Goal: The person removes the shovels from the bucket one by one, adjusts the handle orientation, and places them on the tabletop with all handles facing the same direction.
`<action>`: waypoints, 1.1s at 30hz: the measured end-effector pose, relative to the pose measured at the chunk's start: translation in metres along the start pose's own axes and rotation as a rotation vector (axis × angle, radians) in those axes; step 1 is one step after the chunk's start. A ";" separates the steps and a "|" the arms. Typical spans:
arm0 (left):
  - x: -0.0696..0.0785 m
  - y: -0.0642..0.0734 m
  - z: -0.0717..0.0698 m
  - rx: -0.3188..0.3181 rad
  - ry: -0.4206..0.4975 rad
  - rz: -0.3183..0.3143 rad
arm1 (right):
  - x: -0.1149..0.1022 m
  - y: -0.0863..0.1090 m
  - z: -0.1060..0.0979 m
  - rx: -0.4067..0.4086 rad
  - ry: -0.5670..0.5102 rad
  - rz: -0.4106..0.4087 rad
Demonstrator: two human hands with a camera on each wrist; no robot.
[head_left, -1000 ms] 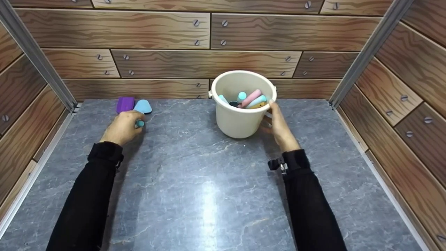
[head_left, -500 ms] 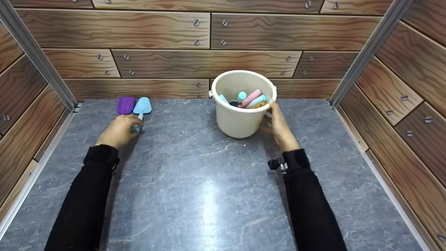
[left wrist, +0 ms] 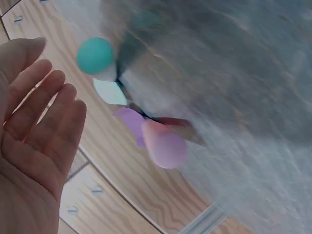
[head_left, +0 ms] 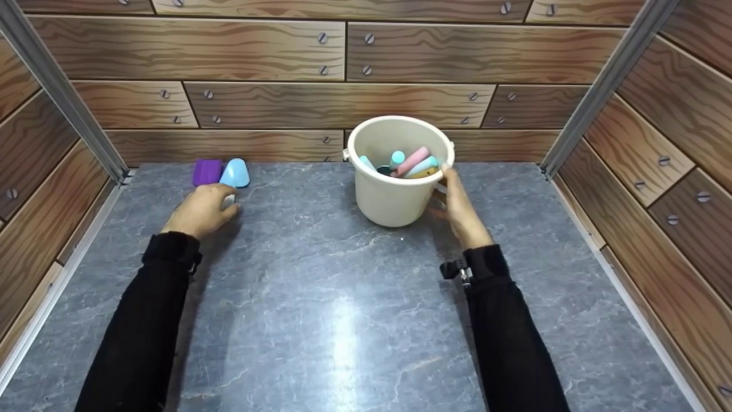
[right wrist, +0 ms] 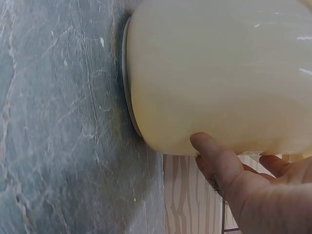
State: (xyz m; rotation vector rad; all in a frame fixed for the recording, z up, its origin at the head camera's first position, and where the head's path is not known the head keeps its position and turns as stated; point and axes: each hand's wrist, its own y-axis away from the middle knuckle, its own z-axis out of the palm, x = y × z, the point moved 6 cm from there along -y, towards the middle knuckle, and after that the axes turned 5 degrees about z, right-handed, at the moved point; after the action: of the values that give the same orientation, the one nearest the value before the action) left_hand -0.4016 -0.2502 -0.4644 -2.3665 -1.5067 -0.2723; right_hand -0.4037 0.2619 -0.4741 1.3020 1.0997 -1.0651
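My left hand (head_left: 197, 210) hovers at a small blue shovel (head_left: 235, 173) on the tabletop. In the left wrist view its fingers are loosely bent and hold nothing, and the shovel's teal handle end (left wrist: 95, 56) stands apart from them. Beside the blue one lies a purple shovel (head_left: 206, 171) with a pink handle (left wrist: 167, 148). My right hand (head_left: 464, 214) rests against the right side of a cream bucket (head_left: 389, 197), fingertips at rim and wall. The bucket stands upright on the table. Inside it are pink (head_left: 413, 161) and teal (head_left: 397, 159) handles and a yellow-orange piece (head_left: 423, 173).
The grey marbled tabletop (head_left: 297, 286) meets a wood-patterned back wall (head_left: 263, 103) just behind the shovels and bucket. Similar side walls (head_left: 675, 217) stand left and right, with grey metal posts (head_left: 606, 91) in the corners.
My left hand drew back slightly, baring the blue shovel's neck, then moved forward again over the handle. The right hand and bucket stay put.
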 end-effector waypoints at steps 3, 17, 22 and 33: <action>0.007 -0.005 -0.001 0.008 0.004 -0.022 | 0.000 0.000 0.000 -0.004 -0.010 -0.001; 0.052 -0.036 -0.001 0.043 0.045 0.015 | 0.000 0.000 0.000 -0.004 -0.007 -0.009; 0.071 -0.046 -0.001 0.052 0.042 0.024 | 0.000 0.000 -0.001 -0.001 -0.012 -0.013; 0.115 -0.068 -0.003 0.123 -0.003 0.030 | 0.001 -0.001 -0.001 -0.007 -0.021 -0.013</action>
State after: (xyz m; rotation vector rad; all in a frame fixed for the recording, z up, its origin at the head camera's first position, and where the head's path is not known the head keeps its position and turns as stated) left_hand -0.4147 -0.1280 -0.4125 -2.2922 -1.4455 -0.1640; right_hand -0.4043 0.2627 -0.4747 1.2771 1.0962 -1.0814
